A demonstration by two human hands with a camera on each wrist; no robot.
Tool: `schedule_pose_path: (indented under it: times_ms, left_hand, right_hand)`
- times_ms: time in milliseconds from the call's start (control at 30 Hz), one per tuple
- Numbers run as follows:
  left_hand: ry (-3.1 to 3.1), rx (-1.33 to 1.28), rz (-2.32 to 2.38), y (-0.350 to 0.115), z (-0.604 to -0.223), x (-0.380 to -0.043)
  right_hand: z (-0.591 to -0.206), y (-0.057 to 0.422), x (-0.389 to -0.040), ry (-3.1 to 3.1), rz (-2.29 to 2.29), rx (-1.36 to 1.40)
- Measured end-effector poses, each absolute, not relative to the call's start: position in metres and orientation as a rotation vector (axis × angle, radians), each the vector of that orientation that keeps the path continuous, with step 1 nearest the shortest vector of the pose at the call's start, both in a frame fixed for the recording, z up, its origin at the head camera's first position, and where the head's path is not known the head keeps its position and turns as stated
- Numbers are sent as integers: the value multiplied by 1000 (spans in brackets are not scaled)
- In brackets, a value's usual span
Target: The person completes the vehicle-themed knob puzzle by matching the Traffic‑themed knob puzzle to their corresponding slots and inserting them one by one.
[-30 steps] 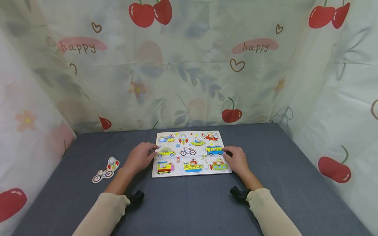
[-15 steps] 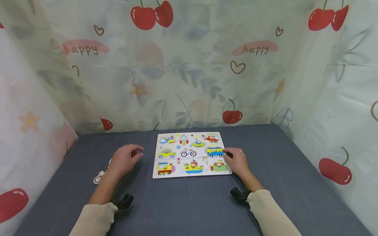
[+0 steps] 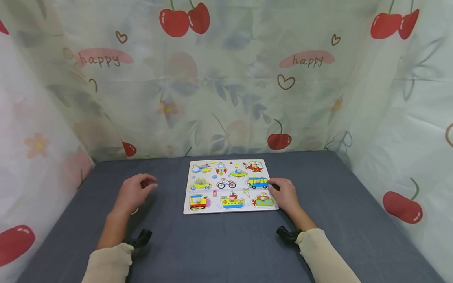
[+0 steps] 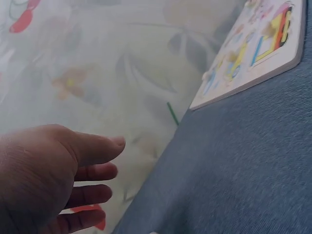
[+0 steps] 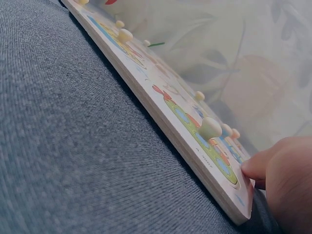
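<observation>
A wooden knob puzzle board [image 3: 215, 209] with vehicle pictures lies flat on the dark cloth. At its right edge my right hand [image 3: 284, 193] holds on beside the blue bus piece [image 3: 257, 183]. The right wrist view shows the thumb [image 5: 251, 168] over the board's corner area, near the green submarine piece [image 5: 180, 115] and its round knob. Left of the board, my left hand [image 3: 132, 194] is raised over the cloth, fingers loosely bent and holding nothing. Under its wrist a sliver of a white-edged loose piece [image 3: 135, 211] shows, the rest hidden.
Dark grey cloth [image 3: 226, 247] covers the table. A patterned curtain [image 3: 219, 98] stands close behind it and on both sides. Black wrist-camera mounts [image 3: 141, 238] stick out inward from the wrists.
My left hand has let go of the board's left edge and moved left, over the loose bicycle and balloon pieces, now mostly covering them. The right hand has stayed at the board.
</observation>
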State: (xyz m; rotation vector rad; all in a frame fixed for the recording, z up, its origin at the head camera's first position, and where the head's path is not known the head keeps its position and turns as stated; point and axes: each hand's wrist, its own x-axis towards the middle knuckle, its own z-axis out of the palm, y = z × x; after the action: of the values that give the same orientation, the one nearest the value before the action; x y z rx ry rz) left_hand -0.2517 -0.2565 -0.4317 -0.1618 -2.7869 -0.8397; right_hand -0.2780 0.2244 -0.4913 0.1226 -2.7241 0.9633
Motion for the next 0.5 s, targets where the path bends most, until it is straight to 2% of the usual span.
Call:
schedule_pose_path:
  times_ms: [500]
  left_hand:
    - [-2845, 59, -898, -293, -441, -246]
  right_hand:
    - [-491, 224, -278, -2736, 954, 124]
